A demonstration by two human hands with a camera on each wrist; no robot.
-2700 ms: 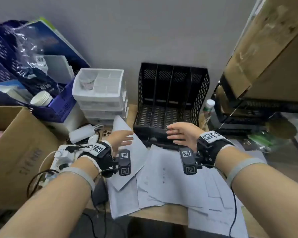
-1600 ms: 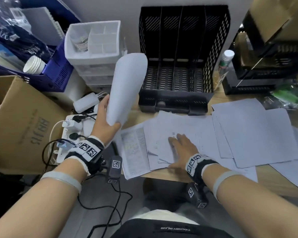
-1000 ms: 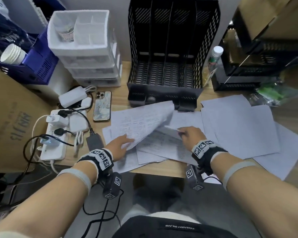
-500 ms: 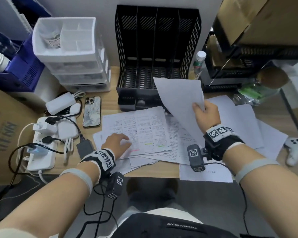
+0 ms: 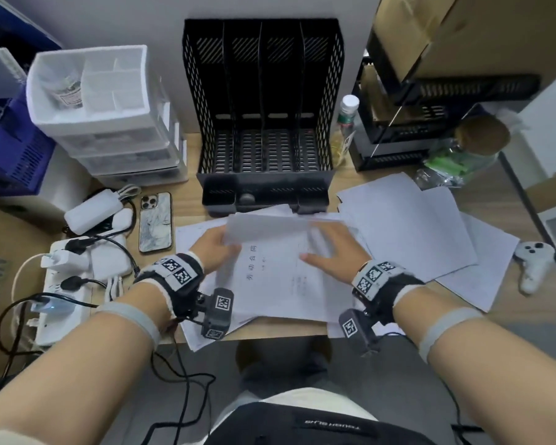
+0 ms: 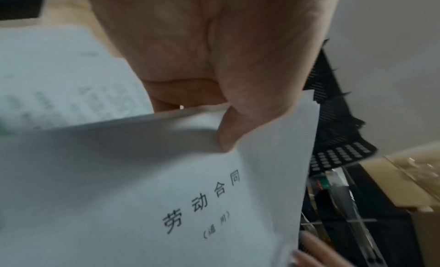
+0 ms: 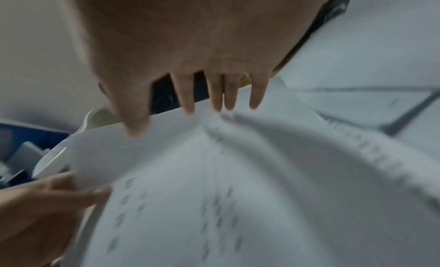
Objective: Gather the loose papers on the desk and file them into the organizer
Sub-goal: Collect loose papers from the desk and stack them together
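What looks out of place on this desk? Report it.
Loose papers lie fanned askew right of the hands, overhanging the desk edge. The organizer holds none. A white game controller lies beside the sheets.

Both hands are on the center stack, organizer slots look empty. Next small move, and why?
Probably reach the right hand to the loose sheets lying to the right and pull them onto the stack. The left hand already pinches the stack's left edge, thumb on top, while the right hand's straight fingers only lie on it. The organizer holds no paper yet, and the right-side sheets are ungathered.
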